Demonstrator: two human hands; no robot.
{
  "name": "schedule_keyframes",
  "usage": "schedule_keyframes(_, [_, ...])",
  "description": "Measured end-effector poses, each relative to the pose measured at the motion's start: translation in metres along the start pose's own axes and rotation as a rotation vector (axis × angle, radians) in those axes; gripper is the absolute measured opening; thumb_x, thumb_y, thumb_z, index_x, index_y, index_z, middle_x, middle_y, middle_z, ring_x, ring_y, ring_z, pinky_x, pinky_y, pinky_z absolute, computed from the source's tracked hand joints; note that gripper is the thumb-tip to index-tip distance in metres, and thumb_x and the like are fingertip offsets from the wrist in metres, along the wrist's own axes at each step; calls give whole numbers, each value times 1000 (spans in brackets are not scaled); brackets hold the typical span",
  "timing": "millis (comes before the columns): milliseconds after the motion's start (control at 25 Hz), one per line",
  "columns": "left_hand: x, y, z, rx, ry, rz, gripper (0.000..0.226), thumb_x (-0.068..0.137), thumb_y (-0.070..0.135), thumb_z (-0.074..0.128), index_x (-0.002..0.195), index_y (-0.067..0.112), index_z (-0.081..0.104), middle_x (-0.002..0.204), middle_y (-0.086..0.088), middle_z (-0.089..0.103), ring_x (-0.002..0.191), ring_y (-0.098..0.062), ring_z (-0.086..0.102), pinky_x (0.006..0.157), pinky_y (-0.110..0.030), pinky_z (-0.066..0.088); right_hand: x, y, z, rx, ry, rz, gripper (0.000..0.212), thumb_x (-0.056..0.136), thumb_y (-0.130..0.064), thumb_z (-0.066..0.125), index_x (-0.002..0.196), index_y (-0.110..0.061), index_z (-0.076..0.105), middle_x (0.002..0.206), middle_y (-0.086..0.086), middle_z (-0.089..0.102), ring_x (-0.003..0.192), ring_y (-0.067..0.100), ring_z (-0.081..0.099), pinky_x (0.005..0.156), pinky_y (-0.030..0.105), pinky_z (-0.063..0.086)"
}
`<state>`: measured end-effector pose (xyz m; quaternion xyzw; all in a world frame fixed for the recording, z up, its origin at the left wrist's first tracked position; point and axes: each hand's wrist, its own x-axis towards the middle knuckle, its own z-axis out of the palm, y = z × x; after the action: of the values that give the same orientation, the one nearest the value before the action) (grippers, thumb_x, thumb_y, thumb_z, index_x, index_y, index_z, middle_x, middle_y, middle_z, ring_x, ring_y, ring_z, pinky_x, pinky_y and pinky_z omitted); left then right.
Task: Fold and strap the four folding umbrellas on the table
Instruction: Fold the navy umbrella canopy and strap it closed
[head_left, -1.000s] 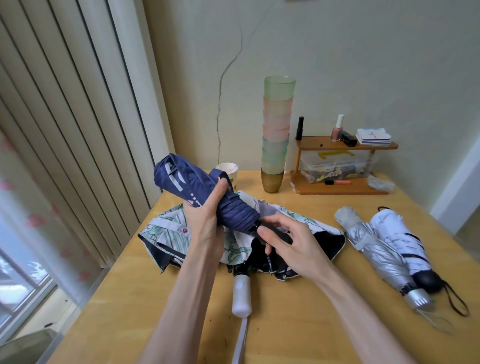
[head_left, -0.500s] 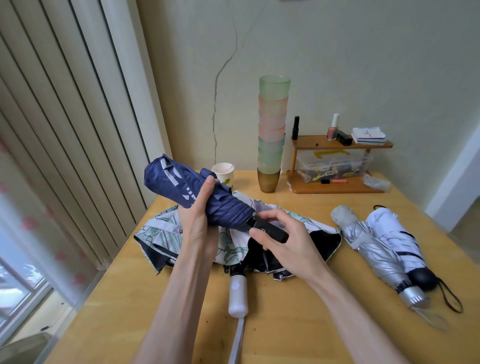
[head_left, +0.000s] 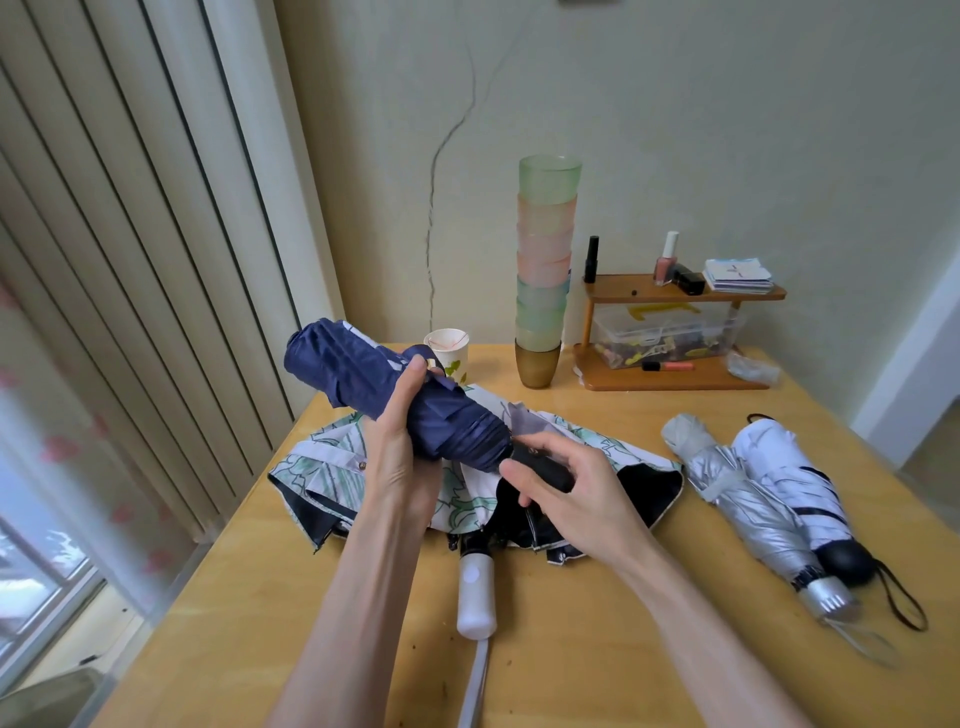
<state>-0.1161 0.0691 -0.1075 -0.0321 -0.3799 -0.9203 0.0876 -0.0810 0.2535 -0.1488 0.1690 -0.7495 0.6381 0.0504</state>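
I hold a rolled navy blue umbrella (head_left: 363, 379) above the table. My left hand (head_left: 402, 452) grips its canopy around the middle. My right hand (head_left: 576, 493) holds its black handle (head_left: 543, 467) at the lower right end. Under it lies a loose white umbrella with a green leaf print (head_left: 467, 499), unfolded and flat, its white handle (head_left: 475, 597) pointing toward me. At the right lie two rolled and strapped umbrellas side by side: a silver one (head_left: 748, 499) and a white one (head_left: 795, 483) with a black handle.
On the wooden table (head_left: 597, 649) at the back stand a tall stack of pastel cups (head_left: 545, 270), a paper cup (head_left: 449, 351) and a small wooden shelf (head_left: 680, 291) with bottles and a clear box. Vertical blinds (head_left: 130, 260) and a window are at the left.
Both hands have kept their hold on the navy umbrella, which has turned a little in my hands. My right hand's fingers shifted along the black handle.
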Motion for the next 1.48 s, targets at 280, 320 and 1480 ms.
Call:
schedule_keyframes(280, [2,1,-3,-11,-3,36,13,93,24,77,98,20,65,84,-2,65,76,-19,63,87,-43,51,-1,-1,0,14,-19,-6,23,97,-28,76,118,-22,70,88,-13,74,75,6,66,77,20,53])
schedule_keyframes(320, [3,1,-3,-16,-2,38,19,92,24,78,102,19,64,85,-2,65,76,-19,63,86,-42,52,0,0,0,-1,-2,-1,22,96,-26,78,115,-20,71,82,-12,73,73,7,66,75,19,52])
schedule_keyframes(1480, [-5,1,7,186,-11,57,26,95,18,74,107,2,59,78,-17,63,68,-23,64,70,-32,57,-1,-3,-1,-4,-46,32,22,95,-28,80,114,-22,74,92,-2,76,83,11,70,79,26,55])
